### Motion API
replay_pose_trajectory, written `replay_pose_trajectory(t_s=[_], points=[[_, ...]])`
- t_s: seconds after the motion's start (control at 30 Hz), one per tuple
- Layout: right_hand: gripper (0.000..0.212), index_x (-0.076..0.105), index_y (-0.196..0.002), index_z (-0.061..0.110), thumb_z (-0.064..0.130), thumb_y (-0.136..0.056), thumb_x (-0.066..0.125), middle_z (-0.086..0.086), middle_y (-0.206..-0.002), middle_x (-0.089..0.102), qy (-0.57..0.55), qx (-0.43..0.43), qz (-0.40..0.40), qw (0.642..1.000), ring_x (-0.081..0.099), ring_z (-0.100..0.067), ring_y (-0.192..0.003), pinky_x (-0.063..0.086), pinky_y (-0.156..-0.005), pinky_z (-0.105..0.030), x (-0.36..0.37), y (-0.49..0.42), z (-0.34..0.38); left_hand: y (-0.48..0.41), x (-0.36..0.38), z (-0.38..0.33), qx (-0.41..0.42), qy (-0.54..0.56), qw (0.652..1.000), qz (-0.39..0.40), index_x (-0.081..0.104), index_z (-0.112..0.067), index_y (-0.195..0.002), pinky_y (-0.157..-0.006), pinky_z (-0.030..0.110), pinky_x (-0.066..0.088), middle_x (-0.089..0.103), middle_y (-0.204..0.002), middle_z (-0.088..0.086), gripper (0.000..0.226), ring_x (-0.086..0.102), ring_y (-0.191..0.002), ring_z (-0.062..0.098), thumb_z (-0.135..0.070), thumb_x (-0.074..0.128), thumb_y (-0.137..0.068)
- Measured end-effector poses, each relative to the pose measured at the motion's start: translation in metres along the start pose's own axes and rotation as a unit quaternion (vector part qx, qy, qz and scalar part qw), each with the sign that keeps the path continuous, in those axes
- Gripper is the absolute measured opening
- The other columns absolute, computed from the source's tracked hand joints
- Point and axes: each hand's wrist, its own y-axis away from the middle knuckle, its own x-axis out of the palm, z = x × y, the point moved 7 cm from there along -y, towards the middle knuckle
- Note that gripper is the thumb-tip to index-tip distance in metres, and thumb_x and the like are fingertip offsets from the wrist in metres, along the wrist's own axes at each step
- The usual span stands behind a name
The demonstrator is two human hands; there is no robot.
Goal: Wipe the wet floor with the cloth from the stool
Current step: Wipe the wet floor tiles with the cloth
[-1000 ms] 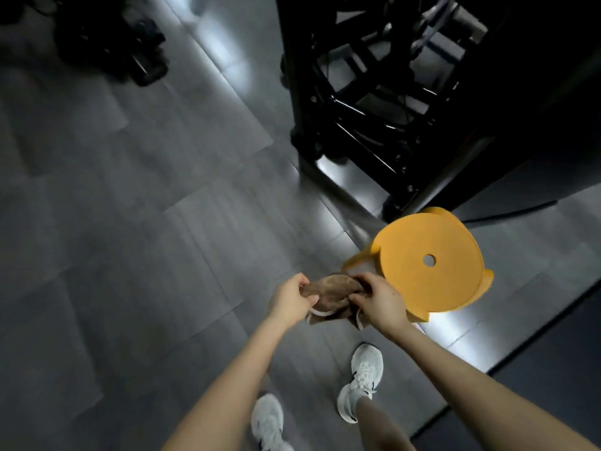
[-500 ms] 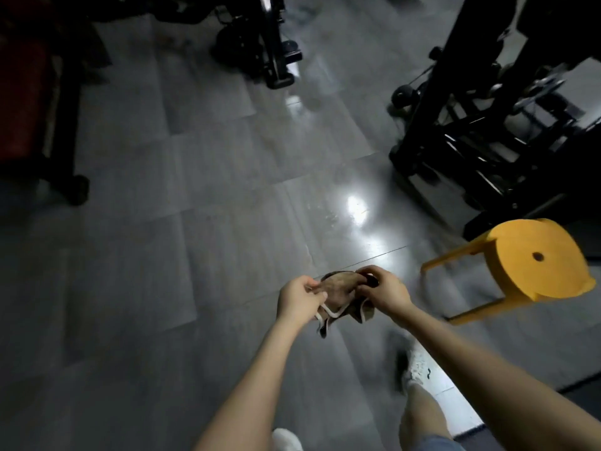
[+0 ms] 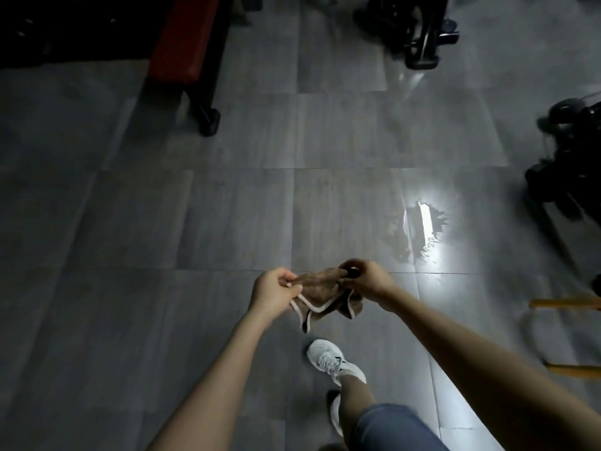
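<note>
A brown cloth [image 3: 325, 292] with a white edge hangs between my two hands above the grey tiled floor. My left hand [image 3: 271, 289] pinches its left side. Gripping the cloth's right corner is my right hand [image 3: 366, 278]. A shiny puddle of water [image 3: 422, 227] lies on the floor ahead and to the right of my hands. Only two yellow legs of the stool [image 3: 566, 302] show at the right edge.
A red padded bench on a black frame [image 3: 187, 53] stands at the back left. Black gym equipment [image 3: 419, 30] sits at the back, and more dark gear [image 3: 566, 170] is on the right. My white shoe [image 3: 331, 359] is on the floor below the cloth.
My view has swung left, away from the stool, which has slid to the right edge. The puddle has come into view. Both hands have kept hold of the cloth and spread it slightly.
</note>
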Motion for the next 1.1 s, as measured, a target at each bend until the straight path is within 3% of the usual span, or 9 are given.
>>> replay_pose_trajectory(t_s=[0.07,0.17,0.43,0.6,0.7,0.83,0.97,1.1], points=[[0.026,0.067,-0.106,0.026,0.026,-0.080,0.072,0.000,-0.102,0.070,0.009,-0.019,0.030,0.999,0.066,-0.018,-0.091,0.055,-0.083,-0.038,0.034,-0.014,0.047,-0.002,-0.050,0.019,-0.024,0.037,0.999,-0.028,0.057,-0.013,-0.081,-0.056,0.031,0.056,0.054,-0.072,0.004,0.015,0.058,-0.065,0.020,0.001,0.063,-0.080],[0.028,0.066,-0.112,0.022,0.021,-0.084,0.068,-0.002,-0.106,0.067,0.034,-0.056,0.063,0.996,0.063,-0.019,-0.091,0.052,-0.081,-0.033,0.083,-0.029,0.118,-0.005,-0.124,0.042,-0.039,0.083,0.994,-0.062,0.053,-0.016,-0.074,-0.042,0.018,0.051,0.052,-0.072,0.004,0.022,0.055,-0.060,0.014,0.003,0.061,-0.081],[0.022,0.067,-0.102,0.018,0.026,-0.082,0.073,-0.001,-0.094,0.068,-0.040,-0.052,0.053,0.996,0.066,-0.018,-0.083,0.055,-0.071,-0.031,0.206,-0.053,0.259,-0.039,-0.313,0.094,0.007,0.087,0.992,-0.091,0.055,-0.018,-0.071,-0.038,0.015,0.049,0.055,-0.069,0.003,0.021,0.055,-0.059,0.015,-0.002,0.062,-0.082],[0.012,0.064,-0.094,0.019,0.024,-0.085,0.070,-0.001,-0.090,0.067,-0.116,-0.001,-0.011,0.993,0.066,-0.020,-0.083,0.057,-0.074,-0.034,0.270,-0.057,0.300,-0.084,-0.388,0.115,0.042,0.037,0.998,-0.019,0.055,-0.020,-0.070,-0.047,0.024,0.053,0.058,-0.070,0.003,0.021,0.058,-0.062,0.019,-0.006,0.063,-0.082],[0.007,0.064,-0.083,0.022,0.023,-0.084,0.071,-0.004,-0.086,0.068,-0.166,0.040,-0.073,0.983,0.066,-0.024,-0.081,0.057,-0.074,-0.041,0.288,-0.065,0.304,-0.118,-0.404,0.110,0.068,-0.004,0.997,0.032,0.054,-0.025,-0.065,-0.046,0.022,0.053,0.059,-0.072,0.007,0.028,0.059,-0.062,0.020,-0.005,0.063,-0.081],[0.011,0.063,-0.076,0.023,0.020,-0.083,0.072,-0.007,-0.080,0.068,-0.231,0.111,-0.150,0.955,0.066,-0.025,-0.072,0.058,-0.072,-0.048,0.297,-0.078,0.291,-0.168,-0.392,0.089,0.104,-0.091,0.984,0.115,0.054,-0.019,-0.070,-0.042,0.023,0.053,0.059,-0.077,0.012,0.020,0.055,-0.054,0.016,-0.005,0.063,-0.081],[0.007,0.063,-0.083,0.021,0.020,-0.083,0.071,-0.006,-0.083,0.066,-0.270,0.165,-0.204,0.927,0.068,-0.028,-0.077,0.059,-0.072,-0.049,0.292,-0.105,0.275,-0.220,-0.360,0.066,0.127,-0.155,0.961,0.190,0.055,-0.017,-0.073,-0.066,0.049,0.059,0.057,-0.076,0.011,0.016,0.057,-0.063,0.026,-0.005,0.064,-0.080],[0.007,0.063,-0.091,0.023,0.022,-0.086,0.068,0.002,-0.089,0.063,-0.288,0.207,-0.222,0.908,0.066,-0.022,-0.084,0.058,-0.078,-0.046,0.286,-0.143,0.262,-0.274,-0.333,0.057,0.147,-0.200,0.942,0.225,0.058,-0.015,-0.079,-0.074,0.052,0.057,0.065,-0.083,0.021,0.010,0.066,-0.079,0.033,-0.008,0.066,-0.079]])
